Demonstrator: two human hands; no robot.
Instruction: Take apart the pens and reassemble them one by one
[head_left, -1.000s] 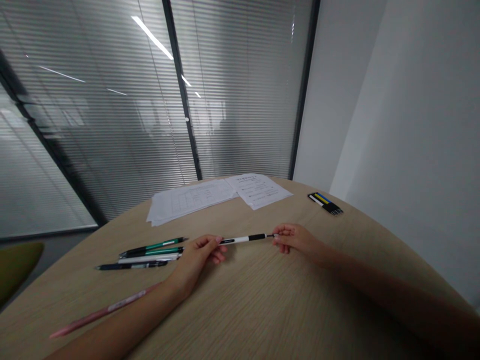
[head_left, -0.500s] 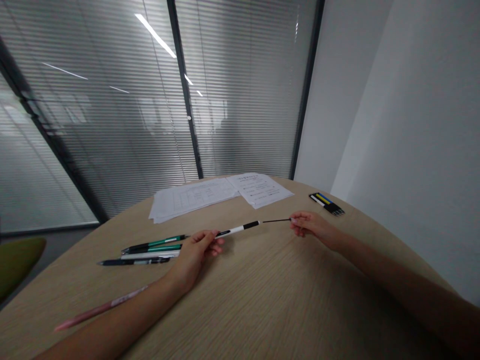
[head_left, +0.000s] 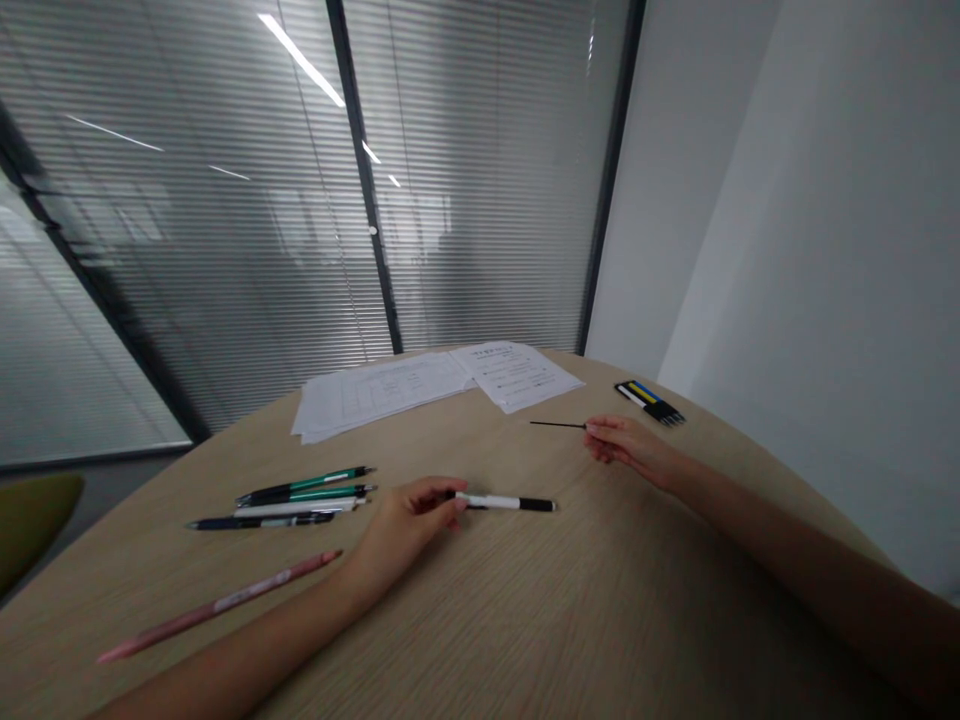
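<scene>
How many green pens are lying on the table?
2: one green pen lies farther off, a second green pen just nearer, both left of the left hand.

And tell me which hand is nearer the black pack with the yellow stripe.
Right. The right hand is just on the near side of the black pack, not touching; the left hand is farther off, to its left.

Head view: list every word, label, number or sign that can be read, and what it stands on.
No text is readable.
Right paper sheet: printed lines, too small.
Left paper sheets: faint printing, too blurred.
Pink pen: pale marking, unreadable.
White pen in the left hand: nothing legible.
Flat pack: coloured bands, nothing legible.
</scene>
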